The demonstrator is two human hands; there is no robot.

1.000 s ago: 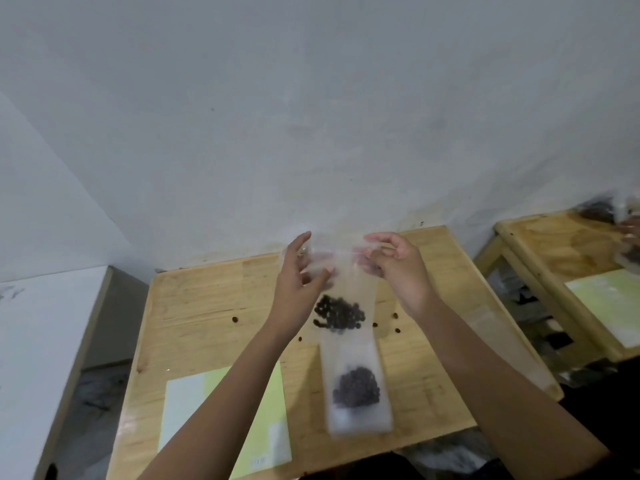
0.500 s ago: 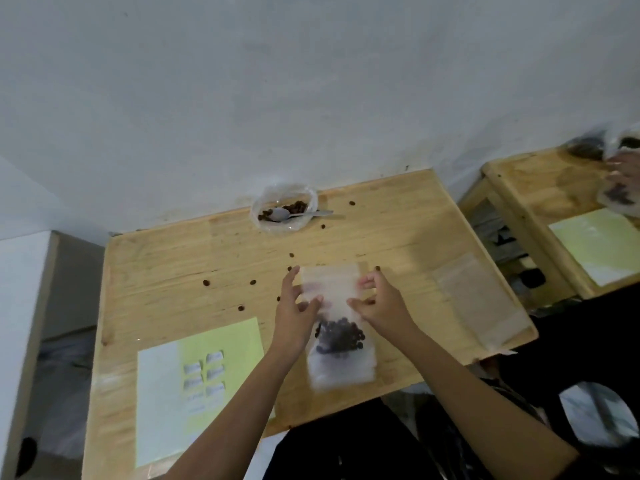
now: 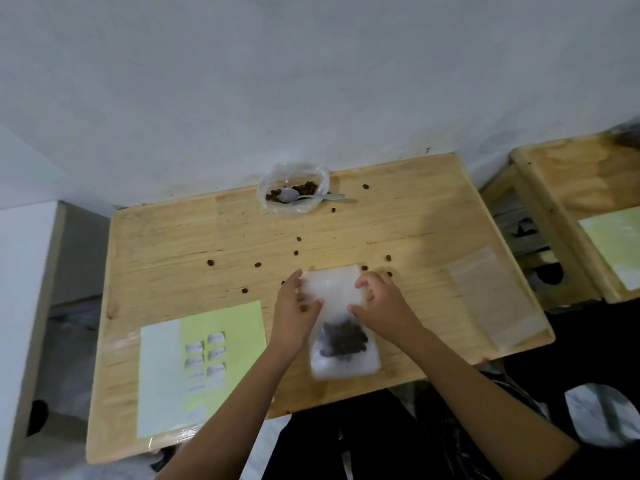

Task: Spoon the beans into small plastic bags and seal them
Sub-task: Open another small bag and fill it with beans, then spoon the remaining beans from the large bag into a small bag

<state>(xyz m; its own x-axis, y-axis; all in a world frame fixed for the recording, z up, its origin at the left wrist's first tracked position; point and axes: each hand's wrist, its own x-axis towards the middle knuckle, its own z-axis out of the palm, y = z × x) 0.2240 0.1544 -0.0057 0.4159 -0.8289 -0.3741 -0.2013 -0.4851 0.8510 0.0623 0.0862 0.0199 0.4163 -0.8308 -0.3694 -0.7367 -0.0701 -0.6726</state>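
Small plastic bag point(image 3: 334, 296) lies flat on the desk point(image 3: 173, 244), near the front edge, long side running away from the person. Beans point(image 3: 344, 341) are bunched in its near half; the far half is clear film.

Left hand point(image 3: 298, 306) sits at the bag's left edge. Its fingers are fairly straight and lie along that edge, with the thumb reaching onto the film. It presses rather than grips.

Right hand point(image 3: 381, 303) is on the bag's far right corner, fingers bent, tips down on the film, thumb lower on the bag just above the beans. Cannot tell whether it pinches the plastic or only presses it.

The bean cluster lies between the two wrists, just nearer the person than both thumbs.

A plastic-lined bowl point(image 3: 323, 178) stands at the far edge with a spoon point(image 3: 294, 195) resting in it. Loose beans point(image 3: 210, 262) are scattered mid-desk. Green label sheet point(image 3: 239, 327) lies left of the bag, and a stack of empty bags point(image 3: 495, 299) lies right of it, well apart.
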